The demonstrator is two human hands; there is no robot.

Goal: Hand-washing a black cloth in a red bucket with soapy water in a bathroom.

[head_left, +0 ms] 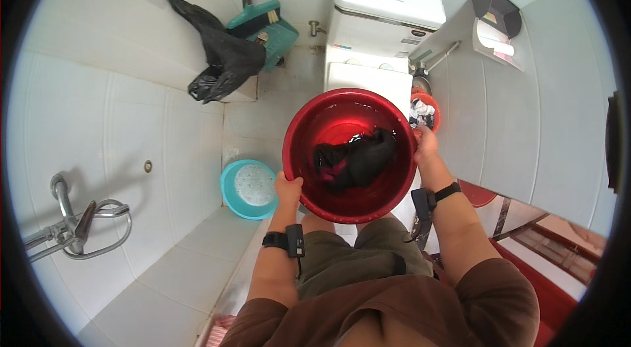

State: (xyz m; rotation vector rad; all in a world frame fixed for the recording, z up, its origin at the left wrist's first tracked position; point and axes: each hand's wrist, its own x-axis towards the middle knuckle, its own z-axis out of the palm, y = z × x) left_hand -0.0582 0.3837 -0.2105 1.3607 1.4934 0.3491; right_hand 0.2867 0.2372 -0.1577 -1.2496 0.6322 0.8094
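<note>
A round red basin [315, 190] is held up in front of me, over my thighs and the floor. Water stands in it, and a dark wet cloth or garment [368, 161] with a magenta patch lies in the water. My left hand [288, 188] grips the rim at the near left. On the right side of the rim my right hand [426, 143] is closed, its fingers partly hidden beneath the basin. Down on the floor to the left, a turquoise basin [229, 192] holds foamy water.
A white toilet [368, 77] stands beyond the red basin. Right of it is a red bin [435, 114] with crumpled paper. A black plastic bag [230, 61] hangs left, beside a green dustpan [282, 45]. A chrome shower tap [82, 225] juts from the left wall.
</note>
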